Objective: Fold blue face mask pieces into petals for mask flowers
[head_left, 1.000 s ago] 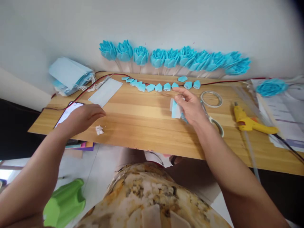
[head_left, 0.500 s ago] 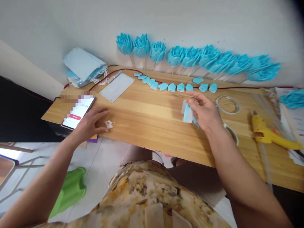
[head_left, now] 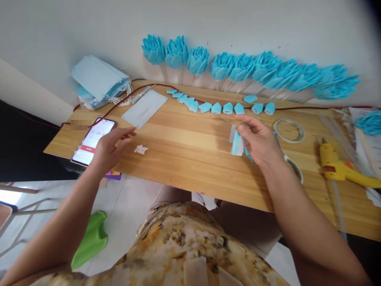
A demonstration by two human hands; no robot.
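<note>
A wooden table (head_left: 190, 167), laid out along a wall on my feed.
On its left I see a lit phone (head_left: 102, 129), a stack of pale blue sheets (head_left: 98, 77) at the back and one flat sheet (head_left: 145, 108) nearby; small white scraps (head_left: 141, 149) lie near the front edge. Folded blue pieces (head_left: 216, 108) line the rear. To the right, I make out a tape roll (head_left: 293, 140), a yellow glue gun (head_left: 333, 167) and white papers (head_left: 363, 139).

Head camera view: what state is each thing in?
Right hand: pinching a strip
Left hand: loosely open, nothing visibly held
Phone: screen lit
Scissors: mostly hidden, open or shut unclear
Glue gun: lying on its side
Tape roll: lying flat
Masks: stacked
Blue flowers: propped along the wall
Blue pieces: mostly in a row
</note>
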